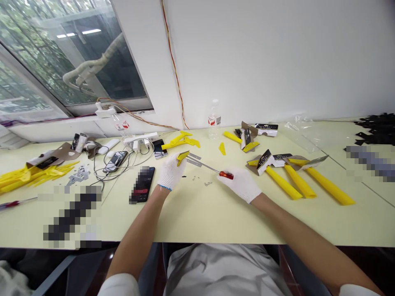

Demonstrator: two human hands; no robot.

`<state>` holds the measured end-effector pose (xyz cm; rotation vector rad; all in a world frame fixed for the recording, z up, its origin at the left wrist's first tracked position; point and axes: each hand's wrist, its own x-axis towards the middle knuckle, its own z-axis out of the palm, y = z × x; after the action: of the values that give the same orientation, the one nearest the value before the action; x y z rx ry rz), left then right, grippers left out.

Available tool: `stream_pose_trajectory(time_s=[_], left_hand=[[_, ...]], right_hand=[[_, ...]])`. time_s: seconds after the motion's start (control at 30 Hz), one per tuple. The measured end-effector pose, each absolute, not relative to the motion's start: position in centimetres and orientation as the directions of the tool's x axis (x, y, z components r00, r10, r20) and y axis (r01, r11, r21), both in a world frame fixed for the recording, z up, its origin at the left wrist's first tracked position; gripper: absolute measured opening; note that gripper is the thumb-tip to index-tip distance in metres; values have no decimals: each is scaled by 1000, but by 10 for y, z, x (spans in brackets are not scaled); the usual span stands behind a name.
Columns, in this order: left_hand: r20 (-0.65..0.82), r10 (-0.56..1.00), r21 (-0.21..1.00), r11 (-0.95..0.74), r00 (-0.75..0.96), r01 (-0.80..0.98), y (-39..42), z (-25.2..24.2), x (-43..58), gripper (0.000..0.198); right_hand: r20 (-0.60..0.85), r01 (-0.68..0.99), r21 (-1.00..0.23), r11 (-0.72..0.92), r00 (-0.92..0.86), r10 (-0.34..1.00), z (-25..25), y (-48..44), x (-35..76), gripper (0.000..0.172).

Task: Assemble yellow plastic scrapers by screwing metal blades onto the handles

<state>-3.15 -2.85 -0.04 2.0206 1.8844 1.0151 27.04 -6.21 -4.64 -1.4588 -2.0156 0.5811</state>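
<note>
My left hand (171,170), in a white knit glove, grips a small yellow plastic piece (183,156). In my gloved right hand (242,184) is a screwdriver, its red handle (226,175) in the fingers and its shaft (210,167) pointing left. Flat slotted metal plates (194,163) lie between the hands, near the screwdriver's tip; whether the tip touches one I cannot tell. Small screws or washers (208,183) are scattered on the table below the shaft. A loose yellow piece (222,148) rests beyond the right hand.
Yellow-handled scrapers (305,181) lie at the right. Behind stand a clear bottle (214,121) and more yellow parts (180,140). A phone (142,185), tangled cables (135,150) and a yellow pile (37,174) are left. The table's front edge (216,242) is near my body.
</note>
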Motion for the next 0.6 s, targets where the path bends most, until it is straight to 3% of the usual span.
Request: stream_pose_trajectory(time_s=[0.13, 0.2, 0.4, 0.5, 0.6], left_hand=[[353, 935, 545, -175, -36, 820, -29, 0, -31, 27], [359, 933, 546, -184, -30, 818, -30, 1, -31, 28], [363, 932, 540, -195, -17, 819, -31, 2, -31, 31], [366, 931, 540, -198, -17, 818, -31, 1, -32, 31], [359, 933, 549, -204, -8, 811, -30, 0, -32, 30]], right_hand=[[243, 811, -481, 333, -241, 939, -48, -66, 268, 41], [216, 818, -466, 336, -263, 940, -46, -68, 267, 47], [78, 685, -667, 294, -329, 941, -41, -68, 268, 52], [-174, 558, -828, 62, -360, 917, -35, -69, 269, 55], [-393, 409, -886, -218, -414, 821, -29, -70, 271, 64]])
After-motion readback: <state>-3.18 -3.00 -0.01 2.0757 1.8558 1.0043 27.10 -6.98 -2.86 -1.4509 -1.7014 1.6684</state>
